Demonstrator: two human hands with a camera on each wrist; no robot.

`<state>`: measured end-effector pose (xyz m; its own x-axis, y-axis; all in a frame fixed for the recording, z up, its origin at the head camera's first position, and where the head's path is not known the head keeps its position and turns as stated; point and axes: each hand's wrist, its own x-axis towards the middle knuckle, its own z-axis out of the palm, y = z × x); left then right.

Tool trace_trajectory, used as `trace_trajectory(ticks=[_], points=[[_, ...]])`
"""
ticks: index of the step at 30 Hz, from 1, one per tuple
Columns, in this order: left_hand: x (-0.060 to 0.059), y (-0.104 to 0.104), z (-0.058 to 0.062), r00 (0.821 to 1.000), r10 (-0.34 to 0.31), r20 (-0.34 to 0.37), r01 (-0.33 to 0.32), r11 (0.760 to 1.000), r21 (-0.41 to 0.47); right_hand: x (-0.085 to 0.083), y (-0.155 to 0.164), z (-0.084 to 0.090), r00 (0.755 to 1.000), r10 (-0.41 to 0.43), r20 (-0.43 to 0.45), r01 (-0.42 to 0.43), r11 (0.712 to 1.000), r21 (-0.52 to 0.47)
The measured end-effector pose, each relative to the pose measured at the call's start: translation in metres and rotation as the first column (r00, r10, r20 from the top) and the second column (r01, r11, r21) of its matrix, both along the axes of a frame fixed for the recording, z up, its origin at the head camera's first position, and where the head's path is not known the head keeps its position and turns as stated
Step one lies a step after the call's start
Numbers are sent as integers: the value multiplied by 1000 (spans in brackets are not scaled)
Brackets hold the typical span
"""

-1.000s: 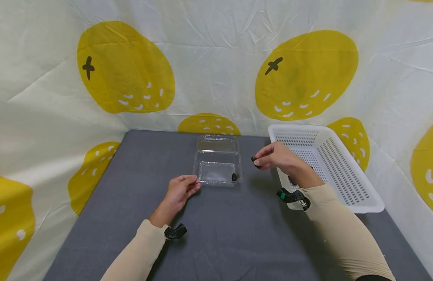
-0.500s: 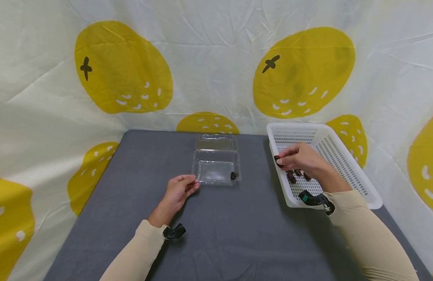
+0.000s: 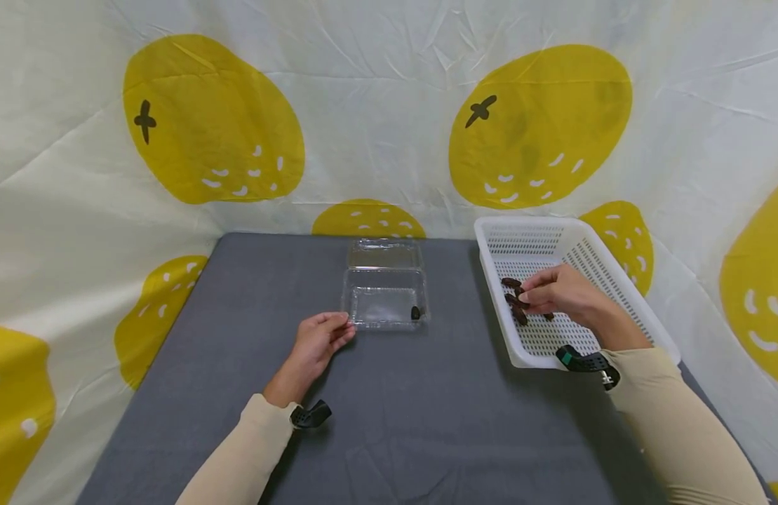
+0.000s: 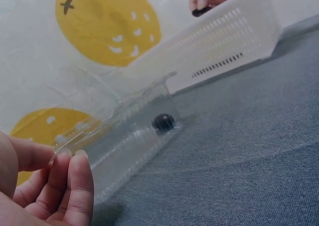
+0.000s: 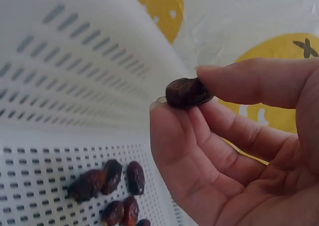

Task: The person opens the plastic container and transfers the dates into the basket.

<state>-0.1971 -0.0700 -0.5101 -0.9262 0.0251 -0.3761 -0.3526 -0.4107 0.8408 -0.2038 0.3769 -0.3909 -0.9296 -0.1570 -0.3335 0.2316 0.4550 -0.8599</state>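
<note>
My left hand (image 3: 318,345) pinches the front left corner of a clear plastic clamshell box (image 3: 386,324), which stands open with its lid laid back. One dark date (image 3: 416,313) sits in the box's front right corner. At the right, my right hand (image 3: 568,298) is over the white plastic basket (image 3: 499,330). In the right wrist view, a wrinkled brown date (image 5: 187,92) is pinched between its thumb and fingertips. Several more dates (image 5: 87,185) lie on the basket's perforated floor below that hand.
A grey cloth covers the table (image 3: 389,414). The basket's raised walls stand right of the box, with a strip of cloth between them. A white curtain (image 3: 376,126) with yellow fruit prints hangs behind and at both sides.
My right hand has moved right, from between the box and basket to over the basket, with a date between its fingers. My left hand stays at the box's corner.
</note>
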Motion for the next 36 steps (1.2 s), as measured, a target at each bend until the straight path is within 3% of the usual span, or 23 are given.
trace_trajectory(ticks=[15,23,30,36], points=[[1,-1,0,1000,-3,-9,3,1000,16,-9,25,-14,993,13,120,-24,996,86],[0,-2,0,1000,-11,-8,11,1000,26,-18,34,-20,977,-38,211,10,991,131],[-1,-3,0,1000,-22,-10,22,1000,18,-26,37,-26,967,-43,252,-23,968,252],[0,-2,0,1000,-24,-10,24,1000,10,-31,38,-35,959,-73,273,0,967,256]])
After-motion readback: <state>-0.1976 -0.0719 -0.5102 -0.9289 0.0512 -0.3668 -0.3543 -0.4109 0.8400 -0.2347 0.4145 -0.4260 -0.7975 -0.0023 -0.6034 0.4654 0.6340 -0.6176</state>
